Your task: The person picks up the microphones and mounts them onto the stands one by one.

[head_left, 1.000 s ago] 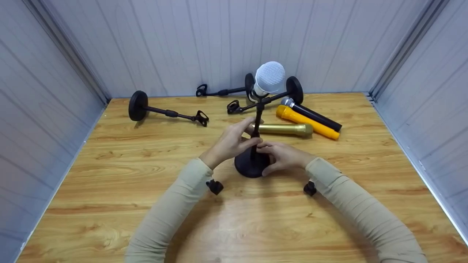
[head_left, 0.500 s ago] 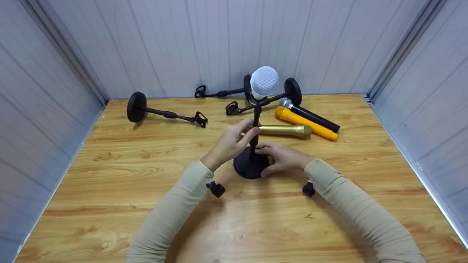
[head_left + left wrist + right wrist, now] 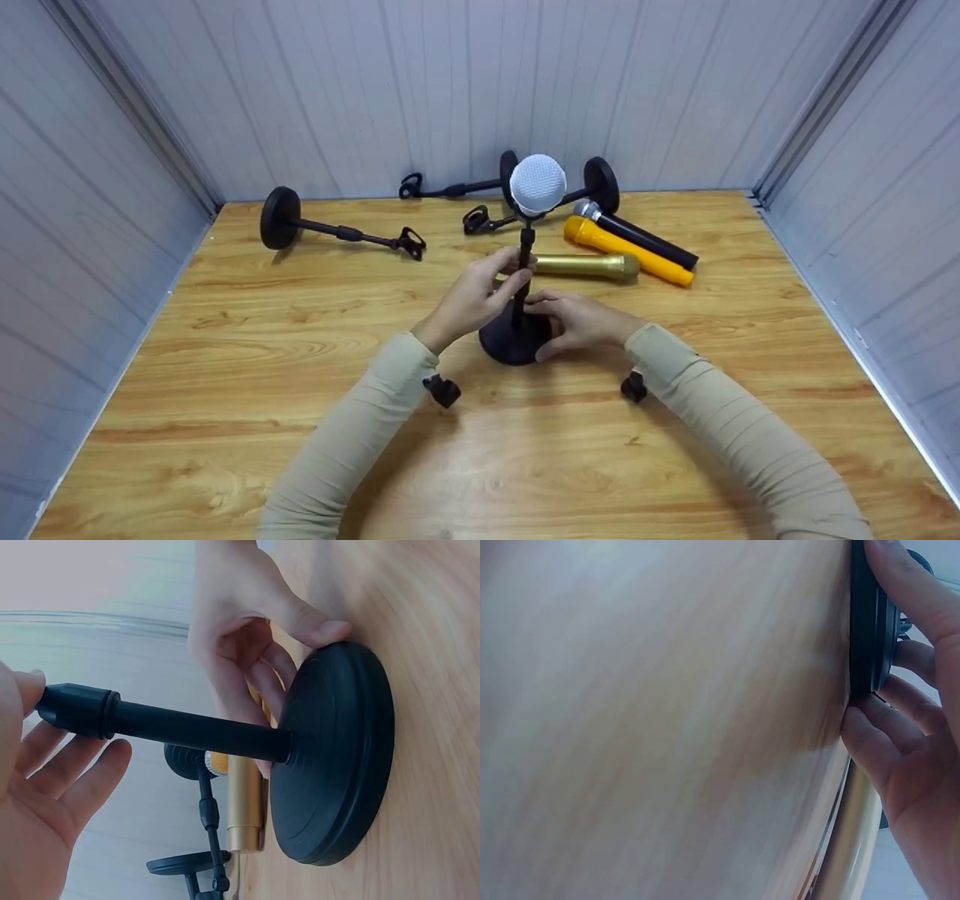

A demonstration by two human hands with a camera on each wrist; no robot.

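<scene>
A black microphone stand (image 3: 517,341) stands upright on its round base in the middle of the table, carrying a white microphone (image 3: 538,184) at its top. My left hand (image 3: 480,292) pinches the pole near its collar (image 3: 79,711) between thumb and fingers. Low on the right side, my right hand (image 3: 581,326) holds the round base (image 3: 334,757), thumb at the near edge and fingers behind. In the right wrist view, the fingers (image 3: 889,731) touch the base's rim at the tabletop. The microphone's handle is hidden behind its head in the head view.
Behind the hands lie a gold microphone (image 3: 589,265), a yellow microphone (image 3: 630,250) and a black microphone (image 3: 649,240). Another stand (image 3: 349,233) lies at the left. Further stands (image 3: 461,189) lie by the back wall (image 3: 315,97). Walls enclose the table's sides.
The white microphone's head has shifted left and lower in the head view, now tilted more towards me. My left hand has slid slightly on the pole; my right hand keeps its place at the base.
</scene>
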